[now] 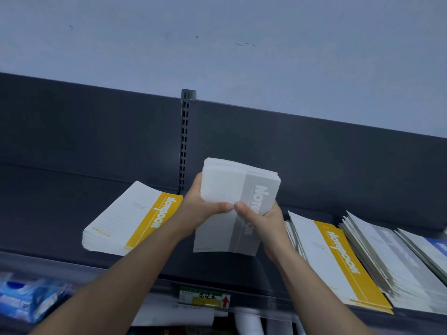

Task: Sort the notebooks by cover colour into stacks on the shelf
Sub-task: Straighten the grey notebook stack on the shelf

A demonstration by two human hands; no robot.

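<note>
Both my hands hold a stack of grey-striped notebooks [232, 187] above the dark shelf [72, 189]. My left hand [203, 209] grips its left edge, thumb on the top cover. My right hand [263, 221] grips its right edge, thumb on the grey stripe. To the left, a neat stack of yellow-striped notebooks [130, 221] lies flat on the shelf. On the right, a yellow-striped notebook [338, 264] tops a leaning, fanned pile. Beside it lean grey-striped notebooks [391, 252] and, at the far right edge, a blue-striped one [437, 245].
A slotted metal upright [185, 141] divides the shelf's dark back panel. A price label with a red arrow [205, 298] hangs on the shelf's front edge. Blue-and-white packets [29, 296] sit on the level below at the left.
</note>
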